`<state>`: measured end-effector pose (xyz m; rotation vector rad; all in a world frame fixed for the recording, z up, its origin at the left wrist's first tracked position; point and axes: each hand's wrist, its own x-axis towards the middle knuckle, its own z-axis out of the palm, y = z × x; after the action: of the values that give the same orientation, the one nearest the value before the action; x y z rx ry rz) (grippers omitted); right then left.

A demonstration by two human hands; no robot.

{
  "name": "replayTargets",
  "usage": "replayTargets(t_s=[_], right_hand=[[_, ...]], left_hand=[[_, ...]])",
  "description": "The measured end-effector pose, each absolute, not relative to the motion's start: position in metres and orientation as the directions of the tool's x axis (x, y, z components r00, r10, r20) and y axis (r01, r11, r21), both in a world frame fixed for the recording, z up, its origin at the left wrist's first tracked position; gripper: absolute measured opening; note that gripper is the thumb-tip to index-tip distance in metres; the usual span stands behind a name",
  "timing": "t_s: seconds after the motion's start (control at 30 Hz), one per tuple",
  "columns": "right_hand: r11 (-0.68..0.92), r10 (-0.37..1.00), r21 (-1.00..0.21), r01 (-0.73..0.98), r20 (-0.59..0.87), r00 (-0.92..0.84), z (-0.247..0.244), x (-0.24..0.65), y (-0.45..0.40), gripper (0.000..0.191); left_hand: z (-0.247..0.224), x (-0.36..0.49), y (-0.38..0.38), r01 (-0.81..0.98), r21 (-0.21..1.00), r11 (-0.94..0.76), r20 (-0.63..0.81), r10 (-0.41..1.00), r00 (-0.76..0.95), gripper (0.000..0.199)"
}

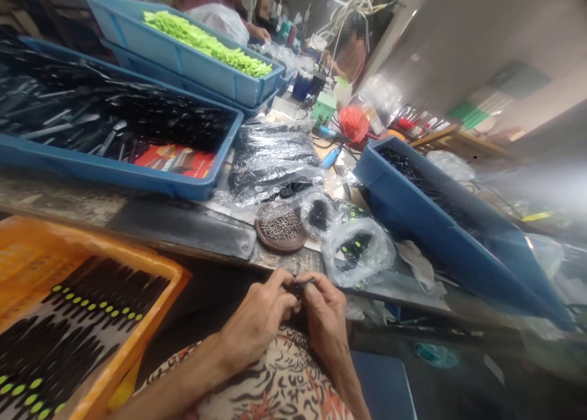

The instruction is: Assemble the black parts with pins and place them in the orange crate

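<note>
Above my lap, at the bench's front edge, my left hand (257, 315) and my right hand (326, 315) meet, both closed at the fingertips. Between them is a small black part (301, 288), mostly covered by the fingers, so its exact kind cannot be made out. Just beyond them, a round brown dish (280, 247) holds many small metal screws (280, 225). An open clear plastic bag (339, 270) with black and yellow-green pieces lies right of the dish. Behind it sits a smaller bag (318, 217) of black pieces.
An orange crate (172, 270) at left holds rows of black pieces with yellow-green dots. Blue bins (183, 186) hold black parts and bright green pieces (206, 44). Another blue bin (440, 239) slants along the right. A large plastic-wrapped bundle (275, 157) lies mid-bench. People sit beyond.
</note>
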<state>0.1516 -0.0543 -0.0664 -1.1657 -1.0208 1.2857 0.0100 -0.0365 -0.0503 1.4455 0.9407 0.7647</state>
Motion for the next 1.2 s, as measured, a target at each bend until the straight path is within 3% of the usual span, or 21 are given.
replayTargets(t_s=[0.2, 0.37, 0.8, 1.2], right_hand=[[-0.120, 0.985, -0.970, -0.213, -0.143, 0.099, -0.0673, 0.1518, -0.0491, 0.020], [-0.157, 0.984, -0.955, -0.252, -0.174, 0.048, -0.0664, 0.1529, -0.0482, 0.021], [-0.147, 0.988, -0.965, -0.217, -0.155, 0.021, -0.0701, 0.1552, -0.0508, 0.020], [-0.124, 0.991, -0.978, -0.171, -0.130, 0.025, -0.0658, 0.1524, -0.0467, 0.024]], left_hand=[[-0.0424, 0.0110, -0.0339, -0.218, 0.867, 0.448, -0.227, 0.745, 0.627, 0.011], [-0.0426, 0.0135, -0.0348, -0.299, 0.760, 0.577, -0.289, 0.713, 0.639, 0.020], [-0.0387, 0.0197, -0.0340, -0.335, 0.701, 0.629, -0.331, 0.704, 0.629, 0.033], [-0.0446, 0.0171, -0.0324, -0.358, 0.751, 0.555, -0.258, 0.745, 0.615, 0.021]])
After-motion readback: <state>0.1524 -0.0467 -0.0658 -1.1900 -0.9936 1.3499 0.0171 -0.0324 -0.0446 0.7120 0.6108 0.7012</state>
